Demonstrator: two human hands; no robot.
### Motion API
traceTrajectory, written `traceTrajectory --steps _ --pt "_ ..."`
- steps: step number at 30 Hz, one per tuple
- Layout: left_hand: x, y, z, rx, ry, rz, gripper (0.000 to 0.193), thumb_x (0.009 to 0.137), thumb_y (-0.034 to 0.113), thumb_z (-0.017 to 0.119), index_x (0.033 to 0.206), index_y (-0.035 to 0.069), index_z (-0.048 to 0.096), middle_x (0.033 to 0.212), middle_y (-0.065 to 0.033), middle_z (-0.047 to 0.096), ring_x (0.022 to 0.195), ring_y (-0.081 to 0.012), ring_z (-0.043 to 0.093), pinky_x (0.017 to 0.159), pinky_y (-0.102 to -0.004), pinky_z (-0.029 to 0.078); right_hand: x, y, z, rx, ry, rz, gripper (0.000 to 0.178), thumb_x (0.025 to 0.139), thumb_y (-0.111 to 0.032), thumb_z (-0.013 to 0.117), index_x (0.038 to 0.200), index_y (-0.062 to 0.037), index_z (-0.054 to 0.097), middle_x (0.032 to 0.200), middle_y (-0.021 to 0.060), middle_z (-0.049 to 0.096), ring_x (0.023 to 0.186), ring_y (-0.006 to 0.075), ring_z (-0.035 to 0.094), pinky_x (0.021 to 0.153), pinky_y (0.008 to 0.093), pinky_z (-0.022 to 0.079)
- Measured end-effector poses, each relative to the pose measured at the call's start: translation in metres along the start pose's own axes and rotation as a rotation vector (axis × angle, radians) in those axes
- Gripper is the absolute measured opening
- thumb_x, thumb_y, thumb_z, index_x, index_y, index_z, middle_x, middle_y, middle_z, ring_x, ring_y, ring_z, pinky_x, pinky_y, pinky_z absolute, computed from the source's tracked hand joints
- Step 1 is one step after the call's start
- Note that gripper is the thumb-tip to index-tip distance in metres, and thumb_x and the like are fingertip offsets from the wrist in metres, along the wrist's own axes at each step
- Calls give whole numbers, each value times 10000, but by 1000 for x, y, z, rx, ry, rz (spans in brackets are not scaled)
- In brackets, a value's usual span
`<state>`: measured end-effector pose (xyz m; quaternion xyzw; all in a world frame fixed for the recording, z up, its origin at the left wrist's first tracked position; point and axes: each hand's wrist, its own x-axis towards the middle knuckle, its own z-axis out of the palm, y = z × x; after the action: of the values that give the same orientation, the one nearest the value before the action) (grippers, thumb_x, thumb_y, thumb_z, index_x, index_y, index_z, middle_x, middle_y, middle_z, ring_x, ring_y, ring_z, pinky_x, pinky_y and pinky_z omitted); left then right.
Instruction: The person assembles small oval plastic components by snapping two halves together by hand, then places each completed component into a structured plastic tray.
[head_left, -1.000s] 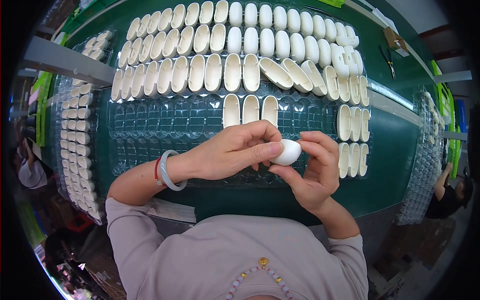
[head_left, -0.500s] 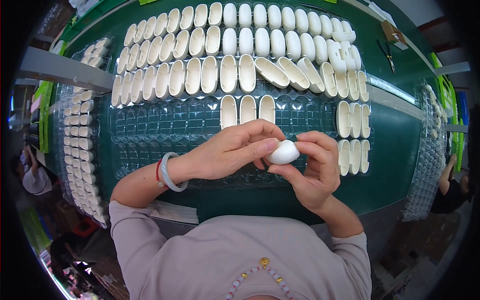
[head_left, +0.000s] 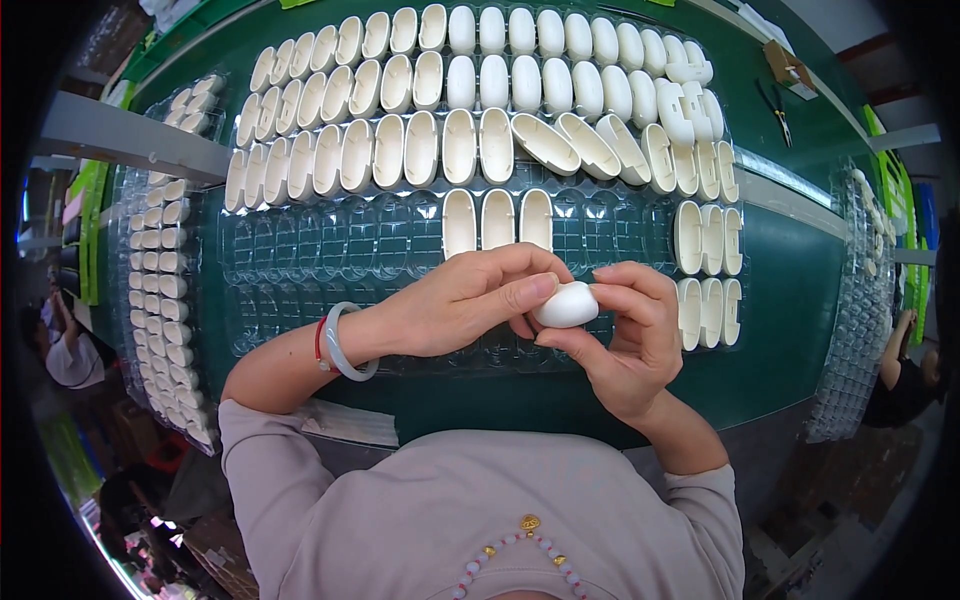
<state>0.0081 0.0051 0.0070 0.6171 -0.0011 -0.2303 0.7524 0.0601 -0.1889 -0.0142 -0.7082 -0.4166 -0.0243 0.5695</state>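
Note:
Between my two hands is a small white rounded plastic shell (head_left: 568,305), its smooth outer side turned up. My left hand (head_left: 470,300) grips its left end, thumb on top and fingers curled behind. My right hand (head_left: 630,330) pinches the right end between thumb and fingertips. Both hands hover over the near part of a clear plastic tray (head_left: 330,240). Just beyond my left fingers, three hollow cream shells (head_left: 497,220) stand in the tray with their open sides up. The underside of the held shell is hidden.
Rows of white and cream shells (head_left: 420,150) fill the tray's far part. More shells (head_left: 160,290) sit in a tray at left; another clear tray (head_left: 850,340) is at right. Pliers (head_left: 778,115) and a small cardboard box (head_left: 788,70) lie far right. Other people (head_left: 75,350) are at both sides.
The held white shell has turned slightly between my fingers and shows a smoother face. My hands have barely moved.

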Motion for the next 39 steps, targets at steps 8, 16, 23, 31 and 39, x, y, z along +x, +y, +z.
traceTrajectory --steps 8,16,23,31,39 --pt "2 -4 2 22 16 57 396 972 326 386 1147 -5 514 969 -67 568 838 -104 564 760 -243 474 1 -2 2 46 6 11 494 603 -19 814 1013 13 541 1088 141 477 929 167 535 738 246 512" --pt "3 -6 4 -29 10 35 421 972 339 377 1178 -6 503 1022 -83 556 883 -125 564 796 -259 481 1 -1 1 66 -4 14 486 612 -17 809 1017 19 542 1093 145 473 923 164 542 722 244 529" --pt "1 -7 2 66 -63 103 417 952 324 447 1223 8 473 1039 -74 559 914 -128 557 798 -242 463 1 0 5 78 69 24 467 624 -10 794 1033 -11 568 1040 115 525 822 172 572 640 233 515" --pt "-1 -9 6 86 -3 235 411 897 201 569 1243 10 457 1023 -86 584 885 -119 581 746 -247 484 2 2 3 12 56 -13 458 606 22 784 1013 -28 578 1035 111 534 856 209 570 689 267 491" --pt "2 -8 4 274 25 329 419 877 218 591 1223 11 479 1007 -105 587 831 -145 607 722 -267 497 2 3 2 30 50 -12 456 603 21 781 1007 -45 581 1034 110 538 882 222 560 725 279 475"
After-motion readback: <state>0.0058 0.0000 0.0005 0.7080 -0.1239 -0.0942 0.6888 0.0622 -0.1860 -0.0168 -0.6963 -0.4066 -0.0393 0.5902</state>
